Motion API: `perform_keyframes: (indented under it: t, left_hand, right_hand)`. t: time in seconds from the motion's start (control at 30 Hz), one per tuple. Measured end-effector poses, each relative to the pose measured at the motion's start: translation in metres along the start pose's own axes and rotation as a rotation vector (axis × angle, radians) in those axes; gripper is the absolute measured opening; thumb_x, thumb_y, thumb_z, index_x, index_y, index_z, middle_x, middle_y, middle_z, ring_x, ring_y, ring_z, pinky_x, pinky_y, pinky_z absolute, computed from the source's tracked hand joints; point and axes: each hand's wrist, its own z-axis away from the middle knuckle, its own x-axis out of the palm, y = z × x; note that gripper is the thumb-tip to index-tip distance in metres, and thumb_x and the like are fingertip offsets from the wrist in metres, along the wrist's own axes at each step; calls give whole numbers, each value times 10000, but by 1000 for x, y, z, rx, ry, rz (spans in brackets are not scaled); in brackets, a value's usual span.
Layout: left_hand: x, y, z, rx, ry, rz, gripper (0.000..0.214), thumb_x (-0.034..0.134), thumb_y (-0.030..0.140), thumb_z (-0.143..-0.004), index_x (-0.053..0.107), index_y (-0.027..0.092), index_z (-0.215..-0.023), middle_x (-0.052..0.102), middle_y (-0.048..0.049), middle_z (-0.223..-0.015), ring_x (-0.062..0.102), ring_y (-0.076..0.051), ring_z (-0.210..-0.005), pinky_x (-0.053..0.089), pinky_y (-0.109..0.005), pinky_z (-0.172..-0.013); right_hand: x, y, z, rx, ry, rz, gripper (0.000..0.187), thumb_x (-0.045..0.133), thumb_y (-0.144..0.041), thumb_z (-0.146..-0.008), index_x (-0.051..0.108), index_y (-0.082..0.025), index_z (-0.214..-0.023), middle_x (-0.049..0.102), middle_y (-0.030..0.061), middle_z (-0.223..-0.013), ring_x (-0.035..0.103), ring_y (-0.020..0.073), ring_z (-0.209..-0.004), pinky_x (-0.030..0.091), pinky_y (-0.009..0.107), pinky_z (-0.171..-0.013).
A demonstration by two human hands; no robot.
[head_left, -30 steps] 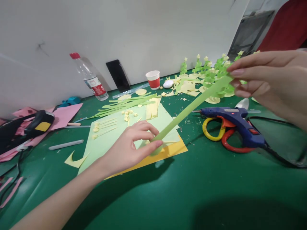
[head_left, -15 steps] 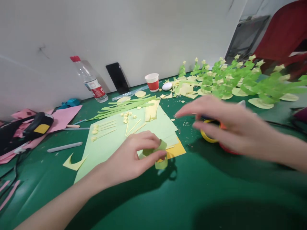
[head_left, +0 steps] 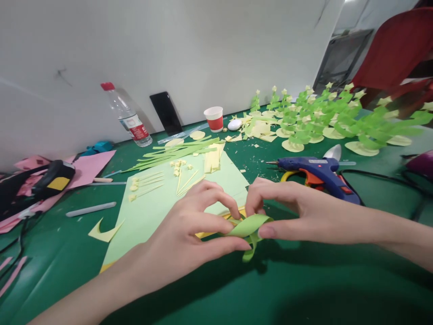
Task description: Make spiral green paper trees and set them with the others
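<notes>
Both hands, left hand and right hand, pinch the curled green paper strip just above the table; a slackened pinch would likely let the loop spring open.

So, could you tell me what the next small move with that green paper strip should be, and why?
Probably pinch the curled green strip with the left hand alone, so the right hand can reach the glue gun. The strip is looped between both hands' fingertips, one loose end hangs below, and the gun lies just beyond the right hand.
</notes>
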Motion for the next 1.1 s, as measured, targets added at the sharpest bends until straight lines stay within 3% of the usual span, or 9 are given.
perform_keyframes:
  t: [0.1, 0.2, 0.33, 0.5, 0.57, 0.7, 0.83, 0.93, 1.1]
  left_hand:
    - [0, -3, 1, -49, 22, 27, 116, 658, 233, -726, 675, 261, -615, 613, 6, -827, 500, -162, -814, 407, -273, -749]
    - [-4, -7, 0, -99, 21, 57, 119, 659, 240, -723, 673, 262, -606, 609, 15, -824, 506, -155, -794, 404, -280, -774]
    - [-17, -13, -3, -203, 9, 100, 188, 644, 309, -725, 652, 246, -548, 605, 6, -837, 517, -171, -810, 409, -311, -811]
    - [-31, -32, -6, -296, 31, 130, 258, 626, 343, -703, 629, 232, -469, 603, -6, -867, 530, -208, -872, 419, -352, -813]
    - [-35, -44, -7, -360, 109, 162, 279, 611, 332, -697, 603, 211, -447, 598, -18, -858, 535, -216, -878, 427, -356, -792]
    - [-38, -70, -9, -452, 417, 257, 351, 503, 329, -756, 445, 187, -440, 560, -30, -769, 523, -188, -838, 415, -376, -820]
    - [-31, -72, -10, -468, 511, 242, 281, 421, 286, -801, 428, 202, -533, 520, -15, -714, 516, -166, -780, 423, -352, -795]
    - [-18, -49, -8, -434, 445, 172, 165, 487, 252, -785, 541, 201, -638, 567, -10, -747, 527, -164, -772, 425, -317, -768]
    - [7, -9, 1, 147, 249, -271, 65, 560, 145, -781, 551, 207, -766, 591, -2, -744, 517, -137, -732, 428, -264, -726]
  right_hand:
    - [-3, 2, -2, -34, -79, -184, 198, 551, -346, -793, 507, -174, -706, 482, -17, -772, 437, 101, -707, 323, 219, -617]
    - [-6, 5, -3, -24, -73, -364, 264, 482, -355, -842, 504, -164, -662, 474, -8, -744, 426, 102, -689, 317, 226, -614]
    - [-13, 8, -2, -3, 68, -406, 298, 517, -357, -824, 519, -169, -593, 469, -7, -683, 427, 110, -673, 313, 234, -609]
    - [-27, 11, -2, 11, 268, -477, 345, 642, -440, -700, 517, -183, -507, 421, -19, -534, 393, 99, -533, 297, 238, -514]
    - [-30, 11, -2, 14, 326, -516, 354, 672, -419, -677, 493, -185, -482, 364, -40, -485, 342, 76, -462, 303, 235, -499]
    - [-30, 11, -2, 2, 372, -573, 417, 663, -379, -700, 419, -175, -429, 304, -46, -451, 325, 70, -450, 336, 231, -528]
    - [-22, 11, -3, 42, 363, -681, 389, 632, -364, -736, 451, -165, -454, 403, -25, -540, 396, 77, -529, 347, 205, -521]
    - [-13, 12, -4, 86, 323, -757, 301, 595, -365, -773, 536, -171, -550, 469, -20, -614, 419, 71, -567, 366, 180, -528]
    - [-2, 12, -6, 107, 257, -875, 255, 580, -331, -797, 562, -161, -607, 504, -31, -633, 447, 49, -580, 395, 142, -553]
